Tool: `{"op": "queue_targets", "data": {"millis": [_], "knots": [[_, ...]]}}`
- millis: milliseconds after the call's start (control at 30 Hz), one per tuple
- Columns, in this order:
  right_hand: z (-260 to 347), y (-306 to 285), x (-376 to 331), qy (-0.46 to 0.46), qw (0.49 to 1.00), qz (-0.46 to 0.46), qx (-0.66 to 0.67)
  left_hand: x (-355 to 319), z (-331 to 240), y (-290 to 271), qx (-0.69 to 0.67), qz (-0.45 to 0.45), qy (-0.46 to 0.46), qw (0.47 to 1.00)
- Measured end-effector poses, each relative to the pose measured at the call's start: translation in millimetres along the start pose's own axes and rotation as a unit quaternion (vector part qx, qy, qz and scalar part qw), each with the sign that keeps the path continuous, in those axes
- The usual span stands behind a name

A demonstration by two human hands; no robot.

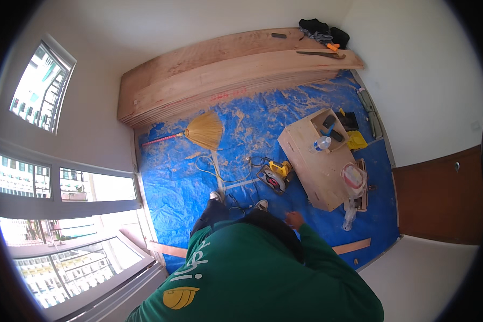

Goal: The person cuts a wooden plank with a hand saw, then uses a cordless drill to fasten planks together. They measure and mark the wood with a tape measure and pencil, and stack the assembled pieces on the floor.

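My right hand [294,220] hangs beside my right hip with its fingers curled in. Nothing shows in it. My left hand is out of sight behind the green sleeve and body. Ahead of my right shoe a yellow circular saw [278,175] rests on the blue tarp [172,188], its cord [212,170] looping to the left. Right of the saw stands a plywood box [317,166], the nearest large thing to my right hand. On the box are a clear plastic bottle [322,143], dark-and-blue tools [331,130] in its open compartment, and a roll in plastic wrap [353,176].
A straw broom [205,131] lies on the sawdust-strewn tarp. Stacked plywood sheets [209,72] line the far wall, with a handsaw [322,54] and dark cloth [315,29] on top. Windows [80,263] run along the left; a brown door [440,196] is at right. A wood strip [351,247] lies near me.
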State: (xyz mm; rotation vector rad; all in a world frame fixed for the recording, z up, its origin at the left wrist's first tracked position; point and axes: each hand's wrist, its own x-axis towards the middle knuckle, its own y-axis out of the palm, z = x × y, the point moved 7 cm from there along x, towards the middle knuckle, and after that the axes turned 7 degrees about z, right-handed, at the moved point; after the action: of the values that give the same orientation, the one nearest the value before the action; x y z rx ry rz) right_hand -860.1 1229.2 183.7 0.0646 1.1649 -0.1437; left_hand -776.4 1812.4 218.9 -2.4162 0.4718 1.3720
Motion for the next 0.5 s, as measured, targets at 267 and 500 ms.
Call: {"op": "queue_targets", "data": {"millis": [267, 500], "knots": [[9.4, -33.9, 25.0, -0.018, 0.999, 0.017, 0.028, 17.8, -31.3, -22.9, -0.084, -0.004, 0.001, 0.996], [50.9, -32.7, 6.9, -0.026, 0.994, -0.090, 0.062, 97.3, -64.4, -65.3, 0.134, 0.097, 0.054, 0.985]]}}
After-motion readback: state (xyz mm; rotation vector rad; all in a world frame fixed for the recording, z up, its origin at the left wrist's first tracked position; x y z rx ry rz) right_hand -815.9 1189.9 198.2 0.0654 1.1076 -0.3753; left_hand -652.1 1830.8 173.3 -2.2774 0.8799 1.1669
